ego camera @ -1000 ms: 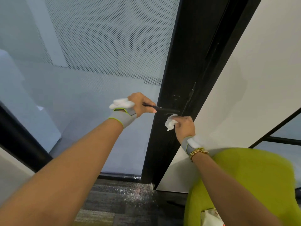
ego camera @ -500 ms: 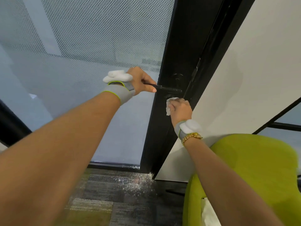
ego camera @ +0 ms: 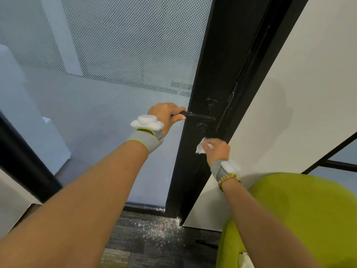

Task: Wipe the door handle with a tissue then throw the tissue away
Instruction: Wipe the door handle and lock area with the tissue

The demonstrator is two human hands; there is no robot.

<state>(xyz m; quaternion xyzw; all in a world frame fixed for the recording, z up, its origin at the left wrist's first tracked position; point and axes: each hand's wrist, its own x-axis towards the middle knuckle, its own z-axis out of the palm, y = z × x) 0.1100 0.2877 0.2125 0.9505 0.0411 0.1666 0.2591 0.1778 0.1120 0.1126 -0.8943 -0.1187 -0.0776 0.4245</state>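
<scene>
Wiping looks underway: left hand (ego camera: 167, 115) grips the door handle (ego camera: 199, 117), right hand (ego camera: 217, 149) fingers clutch the tissue (ego camera: 200, 148) just below, disposal undone.

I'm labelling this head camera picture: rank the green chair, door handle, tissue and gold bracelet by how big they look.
1. Green chair, though it sits nearest the camera.
2. Door handle.
3. Tissue and gold bracelet: too alike to rank, and the right hand hides part of the tissue.

The handle (ego camera: 199, 117) and door frame (ego camera: 218, 74) are black. The tissue (ego camera: 201, 148) is white, the chair (ego camera: 301, 213) lime green. Fine dots pattern the glass (ego camera: 119, 45).
</scene>
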